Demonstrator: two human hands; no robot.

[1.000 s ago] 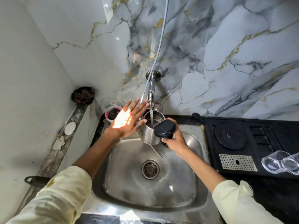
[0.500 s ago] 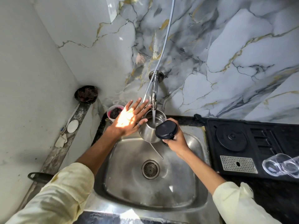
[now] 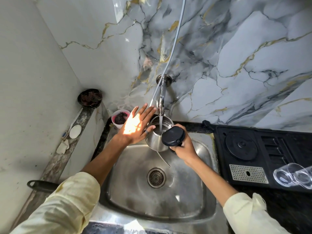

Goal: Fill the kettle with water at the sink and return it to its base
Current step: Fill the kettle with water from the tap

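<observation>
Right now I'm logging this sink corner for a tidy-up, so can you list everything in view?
kettle: 1, steel, under tap, lid open
tap: 1, chrome, wall, running
hose: 1, white, down wall
sink: 1, steel, centre
drain: 1, steel, sink floor
base: 1, black, right counter
glasses: 2, clear, right edge, lying
cup: 1, pink, holds scrubber, left of kettle
bowl: 1, dark, ledge corner
soap: 1, white, ledge
handle: 1, black, lower left
left hand: open, against kettle
right hand: grips kettle handle
</observation>
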